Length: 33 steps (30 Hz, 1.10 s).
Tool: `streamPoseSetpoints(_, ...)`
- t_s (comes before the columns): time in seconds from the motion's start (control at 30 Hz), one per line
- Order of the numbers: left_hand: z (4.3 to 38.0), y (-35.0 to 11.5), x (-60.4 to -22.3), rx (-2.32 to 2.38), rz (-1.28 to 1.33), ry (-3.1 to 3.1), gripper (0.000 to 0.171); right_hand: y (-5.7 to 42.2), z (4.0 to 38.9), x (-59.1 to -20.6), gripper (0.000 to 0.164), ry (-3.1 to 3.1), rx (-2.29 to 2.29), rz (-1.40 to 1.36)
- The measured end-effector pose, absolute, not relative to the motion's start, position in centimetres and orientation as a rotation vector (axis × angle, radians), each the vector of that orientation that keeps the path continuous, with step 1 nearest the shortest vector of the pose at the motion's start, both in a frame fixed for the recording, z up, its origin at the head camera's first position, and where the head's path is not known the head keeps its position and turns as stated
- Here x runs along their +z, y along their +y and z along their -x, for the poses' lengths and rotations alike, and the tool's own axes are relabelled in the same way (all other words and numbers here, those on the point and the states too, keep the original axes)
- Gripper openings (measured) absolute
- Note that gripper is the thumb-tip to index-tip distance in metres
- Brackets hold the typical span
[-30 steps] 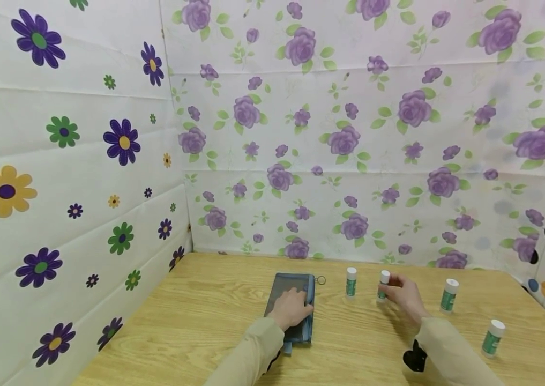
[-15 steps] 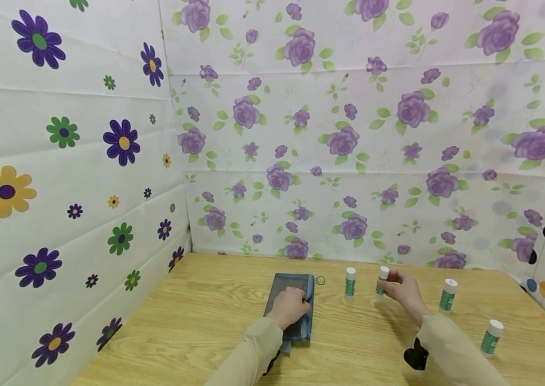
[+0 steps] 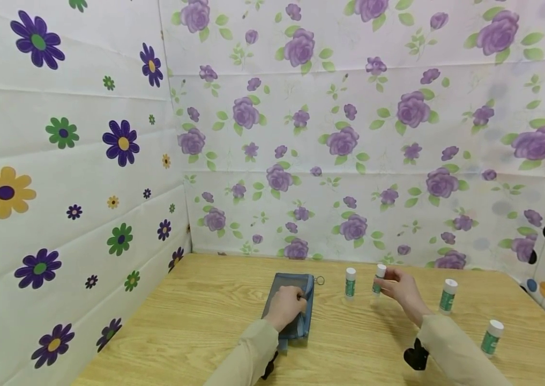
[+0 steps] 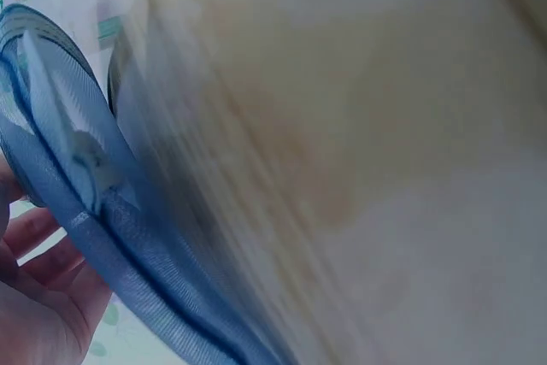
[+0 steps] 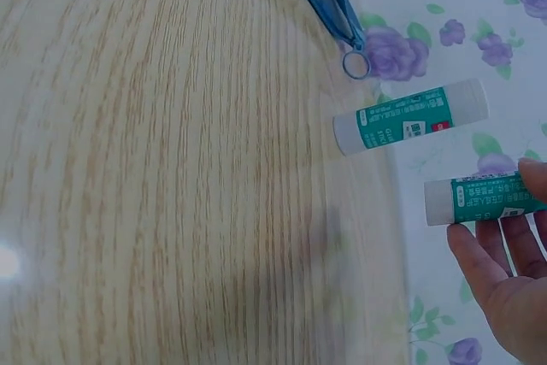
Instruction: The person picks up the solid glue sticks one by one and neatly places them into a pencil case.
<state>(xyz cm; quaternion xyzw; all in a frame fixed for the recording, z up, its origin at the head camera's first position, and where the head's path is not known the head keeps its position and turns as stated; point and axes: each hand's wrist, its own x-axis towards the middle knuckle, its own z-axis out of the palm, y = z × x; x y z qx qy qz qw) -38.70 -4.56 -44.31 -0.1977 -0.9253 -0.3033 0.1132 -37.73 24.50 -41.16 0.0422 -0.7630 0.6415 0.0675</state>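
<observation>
A blue mesh zip pouch (image 3: 293,280) with a key ring lies left of centre on the table. My left hand (image 3: 285,308) grips its zipped right side; in the left wrist view the fingers (image 4: 55,262) show behind the blue edge. Between thumb and fingers, my right hand (image 3: 401,290) holds a glue stick (image 5: 491,198) with a green label and white cap. This stick is upright, its base just above the table. Another glue stick (image 3: 350,283) stands between it and the pouch.
To the right of my right hand stand two more glue sticks, one farther back (image 3: 448,296) and one nearer (image 3: 492,338). Flower-printed sheets (image 3: 301,134) rise behind and to the left of the wooden table (image 3: 180,321).
My right hand has lifted its glue stick and shifted it slightly left. My left fingers have gone from spread on the pouch to curled at its edge, and the pouch has tilted a little.
</observation>
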Motion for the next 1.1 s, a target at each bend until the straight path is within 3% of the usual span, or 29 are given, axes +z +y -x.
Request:
streamPoseSetpoints(0.1,38.6,-4.7,-44.2,-0.911,0.559,-2.686,0.012,24.3,37.6,-41.0,0.046,-2.300,1.935,-0.133)
streamPoseSetpoints(0.23,38.6,-4.8,-44.1,-0.968,0.540,-2.644,0.017,24.3,37.6,-40.8,0.045,-2.295,1.938,-0.143)
streamPoseSetpoints(1.1,38.3,-5.5,-44.2,-1.290,0.438,-2.505,0.007,22.4,37.3,-39.5,0.050,-2.265,2.032,-0.237)
